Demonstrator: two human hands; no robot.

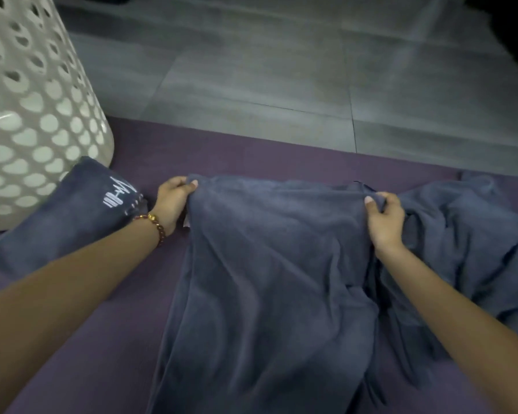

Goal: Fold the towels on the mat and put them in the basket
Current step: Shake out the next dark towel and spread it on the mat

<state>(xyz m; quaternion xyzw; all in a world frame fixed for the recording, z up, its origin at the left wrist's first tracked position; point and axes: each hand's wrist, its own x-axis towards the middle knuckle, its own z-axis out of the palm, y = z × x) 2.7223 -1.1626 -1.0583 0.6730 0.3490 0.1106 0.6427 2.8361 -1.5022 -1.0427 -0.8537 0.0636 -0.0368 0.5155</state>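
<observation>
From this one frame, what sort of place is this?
Likely a home floor, maybe a laundry spot: grey tiles, a purple mat with a towel on it, and a perforated white basket.

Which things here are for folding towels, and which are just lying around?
For the job: held towel, crumpled towel, purple mat, white basket, left hand, right hand.
Just there: logo-printed dark bundle (perhaps a folded towel), bead bracelet, floor tiles.

A dark grey towel (266, 264) lies spread on the purple mat (102, 339). The left hand (174, 201) pinches its corner at ten o'clock, the right hand (385, 218) its corner at two o'clock. A folded towel (63, 213) leans against the white perforated basket (27, 115) at nine o'clock; more crumpled towels (476, 234) lie at three o'clock.
</observation>
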